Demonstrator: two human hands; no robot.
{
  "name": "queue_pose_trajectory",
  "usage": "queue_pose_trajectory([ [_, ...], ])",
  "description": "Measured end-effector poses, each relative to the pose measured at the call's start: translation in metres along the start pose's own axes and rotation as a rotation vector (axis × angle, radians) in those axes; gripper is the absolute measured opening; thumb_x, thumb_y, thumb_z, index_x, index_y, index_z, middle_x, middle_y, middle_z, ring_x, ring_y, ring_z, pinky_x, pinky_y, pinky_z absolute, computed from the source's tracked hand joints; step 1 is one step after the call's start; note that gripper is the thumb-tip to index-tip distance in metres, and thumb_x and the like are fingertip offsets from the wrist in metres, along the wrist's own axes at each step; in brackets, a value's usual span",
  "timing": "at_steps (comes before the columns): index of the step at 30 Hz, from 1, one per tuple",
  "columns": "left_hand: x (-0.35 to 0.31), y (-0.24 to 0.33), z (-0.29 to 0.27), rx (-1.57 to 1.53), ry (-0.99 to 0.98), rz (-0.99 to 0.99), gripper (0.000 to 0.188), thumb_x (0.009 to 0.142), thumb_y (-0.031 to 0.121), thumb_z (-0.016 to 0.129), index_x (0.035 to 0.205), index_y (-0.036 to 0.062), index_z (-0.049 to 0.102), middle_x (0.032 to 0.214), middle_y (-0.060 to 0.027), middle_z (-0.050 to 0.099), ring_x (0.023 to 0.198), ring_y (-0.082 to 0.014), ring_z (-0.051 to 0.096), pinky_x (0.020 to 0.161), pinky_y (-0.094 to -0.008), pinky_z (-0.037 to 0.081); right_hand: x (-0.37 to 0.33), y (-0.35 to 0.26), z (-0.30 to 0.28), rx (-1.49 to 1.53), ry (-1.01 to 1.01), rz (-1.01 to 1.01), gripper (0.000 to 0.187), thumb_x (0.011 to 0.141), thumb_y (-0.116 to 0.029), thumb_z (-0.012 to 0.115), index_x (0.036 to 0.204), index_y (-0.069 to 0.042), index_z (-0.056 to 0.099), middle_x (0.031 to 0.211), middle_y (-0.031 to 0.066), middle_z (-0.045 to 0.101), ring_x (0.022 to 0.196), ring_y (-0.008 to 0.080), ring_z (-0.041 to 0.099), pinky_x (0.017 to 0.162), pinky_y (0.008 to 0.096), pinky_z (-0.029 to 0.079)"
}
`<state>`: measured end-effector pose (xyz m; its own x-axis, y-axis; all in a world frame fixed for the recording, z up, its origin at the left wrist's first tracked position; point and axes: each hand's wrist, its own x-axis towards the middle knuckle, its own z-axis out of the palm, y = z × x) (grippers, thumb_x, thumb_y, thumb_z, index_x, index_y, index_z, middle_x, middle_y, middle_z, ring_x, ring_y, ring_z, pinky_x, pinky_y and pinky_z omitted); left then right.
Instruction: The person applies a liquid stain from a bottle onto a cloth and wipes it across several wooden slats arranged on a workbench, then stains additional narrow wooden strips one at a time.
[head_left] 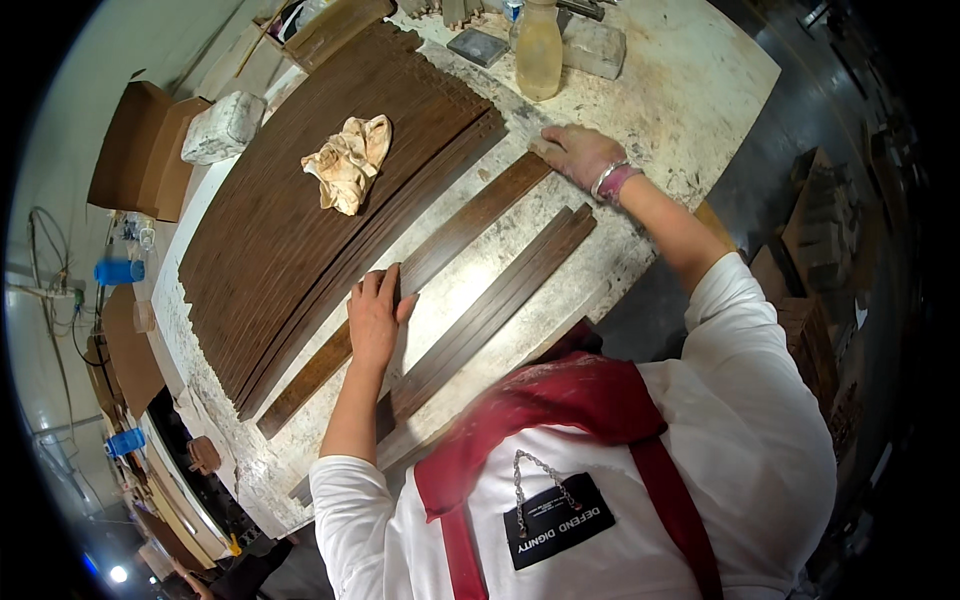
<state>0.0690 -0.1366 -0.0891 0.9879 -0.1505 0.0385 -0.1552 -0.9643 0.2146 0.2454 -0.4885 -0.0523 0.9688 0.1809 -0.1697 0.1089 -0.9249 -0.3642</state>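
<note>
A single long brown wooden strip (pixel 462 228) lies diagonally across the pale worktable, running from lower left to upper right. My left hand (pixel 374 318) is bare and grips it near the middle, fingers over the far side and thumb toward the near side. At the strip's upper right end is my right hand (pixel 582 158), in a thin pinkish glove, its fingers closed around that end; the fingertips are partly hidden. Beyond it, many dark strips (pixel 300 210) lie side by side in a broad layer with a crumpled cream cloth (pixel 348 165) on top. Nearer me rests a small group of strips (pixel 490 300).
On the table (pixel 680 90) stand a bottle of yellowish liquid (pixel 539 50), a pale block (pixel 594 50) and a dark flat block (pixel 478 46). A white wrapped block (pixel 224 127) and an open cardboard box (pixel 140 150) are at the left. The table's edge runs close to my body.
</note>
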Motion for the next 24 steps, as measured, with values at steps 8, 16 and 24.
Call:
queue_pose_trajectory([
  [8,-0.003,0.0,0.001,0.024,0.028,0.025,0.056,0.081,0.03,0.07,0.131,0.0121,0.053,0.115,-0.0089,0.055,0.099,-0.0306,0.053,0.083,-0.0428,0.046,-0.011,0.017,-0.017,-0.018,-0.091,-0.026,0.051,0.091,-0.056,0.048,0.122,-0.017,0.063,0.12,0.0106,0.063,0.111,0.0289,0.059,0.093,0.038,0.047],
  [16,-0.014,-0.009,0.002,0.021,0.013,-0.037,0.053,0.082,0.028,0.069,0.129,0.0105,0.054,0.113,-0.0112,0.057,0.096,-0.0322,0.054,0.082,-0.0422,0.046,-0.021,0.022,-0.045,-0.182,-0.247,-0.174,0.046,0.088,-0.05,0.055,0.116,-0.017,0.068,0.117,0.0123,0.065,0.109,0.0297,0.06,0.094,0.0389,0.047],
  [24,-0.046,-0.046,-0.014,-0.025,0.024,-0.011,0.066,0.08,0.043,0.071,0.134,0.0125,0.049,0.122,-0.0115,0.05,0.115,-0.0305,0.049,0.089,-0.0476,0.044,0.002,0.017,0.014,0.71,-0.166,-0.276,0.051,0.092,-0.033,0.06,0.133,-0.003,0.053,0.106,-0.004,0.062,0.069,0.0011,0.041,0.056,0.0182,0.03],
])
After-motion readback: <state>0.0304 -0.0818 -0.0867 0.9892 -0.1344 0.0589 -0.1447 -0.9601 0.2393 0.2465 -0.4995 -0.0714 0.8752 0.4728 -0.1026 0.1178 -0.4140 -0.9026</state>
